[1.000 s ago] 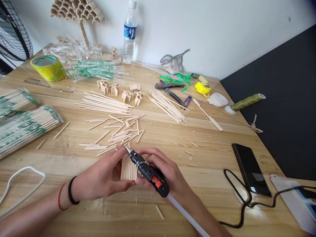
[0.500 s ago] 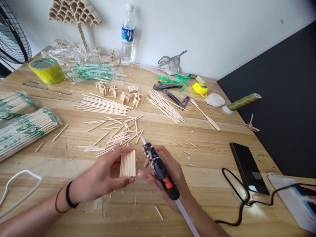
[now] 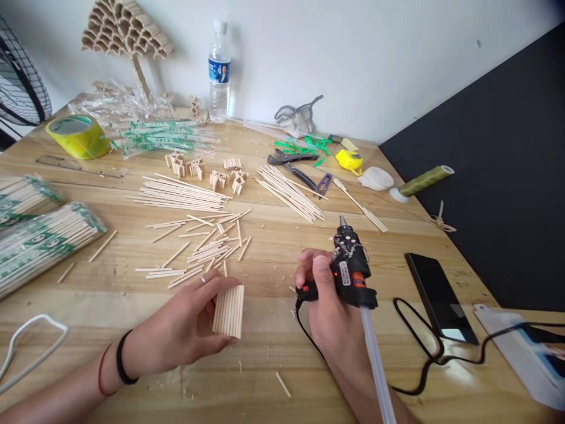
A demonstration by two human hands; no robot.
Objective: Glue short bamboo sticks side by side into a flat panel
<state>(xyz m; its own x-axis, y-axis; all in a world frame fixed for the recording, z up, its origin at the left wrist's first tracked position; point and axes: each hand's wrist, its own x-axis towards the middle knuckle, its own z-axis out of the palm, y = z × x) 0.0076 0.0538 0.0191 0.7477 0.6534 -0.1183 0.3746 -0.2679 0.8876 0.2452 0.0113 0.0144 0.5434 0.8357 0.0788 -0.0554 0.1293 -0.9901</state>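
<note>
Fan [image 3: 22,82] partly beyond the left edge, label [image 3: 345,274] on glue gun [image 3: 347,247] illegibly small.

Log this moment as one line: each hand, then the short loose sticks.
left hand: holds stick panel | right hand: holds glue gun, nozzle apart from panel | short loose sticks: scattered on table beyond panel

Head view — I'm looking forward and down from the wearer's head.
From above and behind, I'm seeing the left hand [image 3: 179,327] and the right hand [image 3: 332,323] close up in the lower half; the wooden tabletop [image 3: 212,388] is spreading beyond them, the pale wall [image 3: 375,70] is filling the top — a dark surface [image 3: 507,176] is bounding the right.
</note>
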